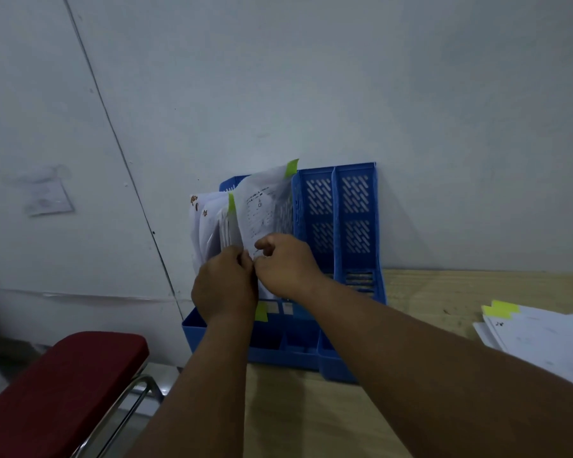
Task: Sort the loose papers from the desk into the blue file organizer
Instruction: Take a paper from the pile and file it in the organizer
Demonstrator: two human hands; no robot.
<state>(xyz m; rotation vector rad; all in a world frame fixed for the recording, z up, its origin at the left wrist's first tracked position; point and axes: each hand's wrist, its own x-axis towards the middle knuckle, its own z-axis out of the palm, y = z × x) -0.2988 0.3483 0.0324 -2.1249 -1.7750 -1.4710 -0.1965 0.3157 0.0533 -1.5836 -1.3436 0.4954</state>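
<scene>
Head view: both hands, left (pixel 224 285) and right (pixel 286 267), each with a pinching grip on papers (pixel 262 206) standing in the blue file organizer (pixel 356 226)'s leftmost slot, seating step; next likely fetching the loose stack (pixel 540 338) right of it on the worktop (pixel 444 295)

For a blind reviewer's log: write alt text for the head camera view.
Both hands, left hand and right hand, pinch white papers standing in the left slots of a blue file organizer against a wall; its two right slots show no papers. A loose paper stack with yellow tabs lies on the wooden desk at right.
</scene>
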